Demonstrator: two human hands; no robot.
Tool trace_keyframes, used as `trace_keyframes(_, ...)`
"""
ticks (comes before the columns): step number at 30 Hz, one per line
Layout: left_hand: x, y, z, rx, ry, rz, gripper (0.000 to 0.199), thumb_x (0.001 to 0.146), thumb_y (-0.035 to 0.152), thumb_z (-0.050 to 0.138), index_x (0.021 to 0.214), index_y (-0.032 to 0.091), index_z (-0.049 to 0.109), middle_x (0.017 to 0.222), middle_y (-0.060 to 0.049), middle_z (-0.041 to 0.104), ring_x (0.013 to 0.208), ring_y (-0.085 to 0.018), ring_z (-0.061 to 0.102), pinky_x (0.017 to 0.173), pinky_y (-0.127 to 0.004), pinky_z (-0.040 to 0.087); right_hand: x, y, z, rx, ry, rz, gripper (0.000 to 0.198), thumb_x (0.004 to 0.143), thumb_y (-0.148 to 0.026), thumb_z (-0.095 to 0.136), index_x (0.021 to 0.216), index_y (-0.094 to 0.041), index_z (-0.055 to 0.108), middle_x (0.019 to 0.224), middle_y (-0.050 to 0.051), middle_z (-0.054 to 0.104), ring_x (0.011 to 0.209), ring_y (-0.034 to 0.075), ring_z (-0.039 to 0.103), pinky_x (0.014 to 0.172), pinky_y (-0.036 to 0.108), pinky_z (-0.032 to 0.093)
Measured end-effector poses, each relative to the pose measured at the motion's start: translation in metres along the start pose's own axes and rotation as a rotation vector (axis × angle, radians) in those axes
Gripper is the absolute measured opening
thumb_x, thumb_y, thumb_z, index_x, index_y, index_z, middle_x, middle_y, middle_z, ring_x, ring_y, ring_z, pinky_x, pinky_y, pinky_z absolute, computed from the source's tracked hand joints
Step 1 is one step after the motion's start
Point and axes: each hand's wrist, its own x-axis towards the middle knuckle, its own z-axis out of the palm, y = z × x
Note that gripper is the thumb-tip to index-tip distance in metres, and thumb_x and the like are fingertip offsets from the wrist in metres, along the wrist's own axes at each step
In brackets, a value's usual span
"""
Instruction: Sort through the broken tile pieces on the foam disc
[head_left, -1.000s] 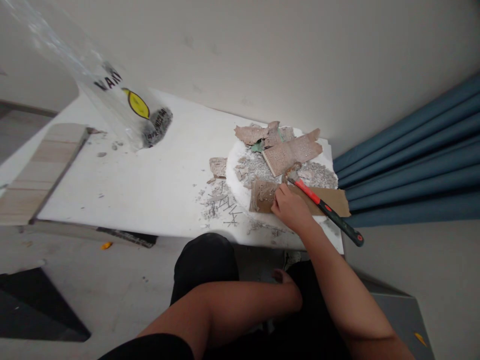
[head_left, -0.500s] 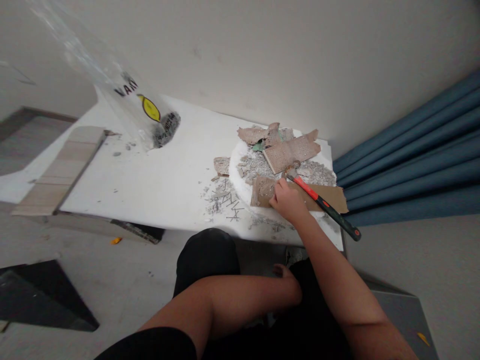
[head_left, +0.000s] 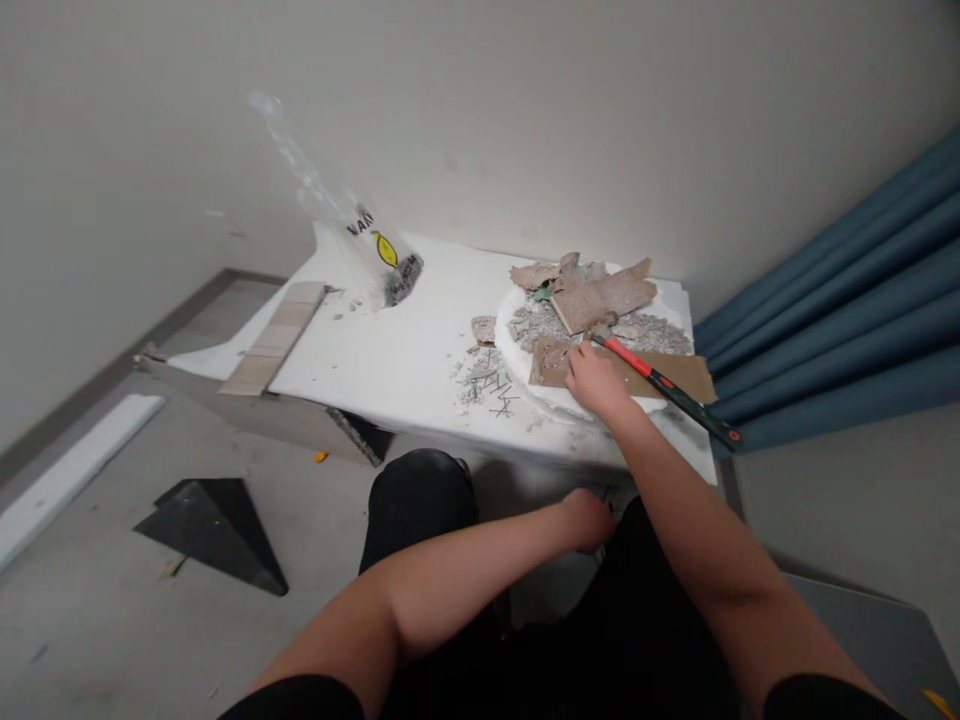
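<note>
Just under the curled fingertips of the right hand [head_left: 598, 381] lies a brown tile piece [head_left: 553, 362], on the white disc [head_left: 525, 375] near the board's [head_left: 390, 350] right end, with the hammer [head_left: 664, 381] beside it; whether the fingers pinch the piece I cannot tell. Since half a second ago the view has pulled back and the left hand [head_left: 589, 520], its fingers hidden, sits lower by the board's near edge. Rubble [head_left: 600, 300], nails [head_left: 495, 385], a plastic bag [head_left: 375, 250], grey floor [head_left: 112, 560] and blue curtain [head_left: 840, 300] surround it.
</note>
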Motion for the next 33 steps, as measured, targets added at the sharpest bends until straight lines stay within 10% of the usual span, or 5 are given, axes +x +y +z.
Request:
trace_keyframes(4,-0.037,-0.016,-0.051,0.091,0.338,-0.124,0.030,0.098,0.039,0.047,0.086,0.024,0.070,0.078,-0.007,0.074,0.069,-0.024,0.071,0.054,-0.036,0.048,0.000,-0.001,0.001,0.021,0.033,-0.014,0.032,0.100,-0.020,0.039,0.123,-0.010,0.059,0.132,0.022,0.052,0.106,0.029,0.063,0.092,0.038,0.049)
trace_keyframes(13,-0.131,-0.028,-0.112,0.235,1.062,-0.170,0.030,0.096,0.044,0.053,0.080,0.020,0.062,0.058,0.002,0.060,0.056,-0.011,0.058,0.055,-0.024,0.038,0.007,-0.005,0.003,0.045,0.086,0.080,0.038,0.098,-0.022,0.043,0.130,-0.004,0.055,0.142,0.026,0.042,0.102,0.029,0.067,0.086,0.036,0.052)
trace_keyframes(25,-0.091,-0.105,-0.104,-0.627,0.519,-0.664,0.013,0.083,0.029,0.062,0.089,0.018,0.060,0.078,-0.004,0.068,0.073,-0.018,0.066,0.071,-0.033,0.053,-0.004,0.003,0.008,0.215,0.082,0.005,0.035,0.097,-0.015,0.041,0.128,-0.007,0.058,0.138,0.024,0.048,0.115,0.030,0.060,0.101,0.039,0.045)
trace_keyframes(29,-0.045,-0.135,-0.127,-0.287,0.811,-0.837,0.066,0.071,0.038,0.078,0.127,0.017,0.050,0.135,-0.016,0.058,0.129,-0.030,0.054,0.102,-0.044,0.048,-0.001,0.001,0.011,0.236,0.083,0.025,0.037,0.095,-0.013,0.044,0.130,-0.007,0.056,0.139,0.024,0.049,0.120,0.030,0.057,0.104,0.040,0.044)
trace_keyframes(33,-0.014,-0.156,-0.162,-0.117,0.378,-0.807,0.131,0.048,0.043,0.091,0.155,0.017,0.021,0.165,-0.025,0.019,0.153,-0.045,0.015,0.119,-0.056,0.027,0.006,-0.001,0.011,0.256,0.056,0.057,0.038,0.096,-0.015,0.047,0.131,-0.008,0.055,0.141,0.023,0.048,0.123,0.030,0.057,0.104,0.038,0.044)
